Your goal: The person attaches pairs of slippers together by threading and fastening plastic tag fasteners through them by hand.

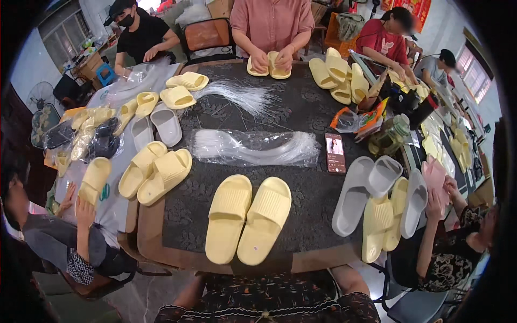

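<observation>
A pair of pale yellow slippers (pixel 248 219) lies side by side near the table's front edge, right in front of me, toes pointing away. Their straps are ribbed, and the two touch at the inner sides. Neither of my hands shows. Below the table edge are only my dark patterned clothing (pixel 258 293) and patches of bare skin at its left and right. Beyond the slippers lies a clear plastic bag (pixel 256 148) of thin white plastic strands. A loose bundle of similar strands (pixel 239 97) is spread farther back.
At left stand more yellow slippers (pixel 156 173) and grey ones (pixel 166 125). Grey slippers (pixel 353 196) and yellow ones (pixel 378 226) lie at right, by a phone (pixel 335 153) and a jar (pixel 389 134). Co-workers sit around; one across the table holds yellow slippers (pixel 279 65).
</observation>
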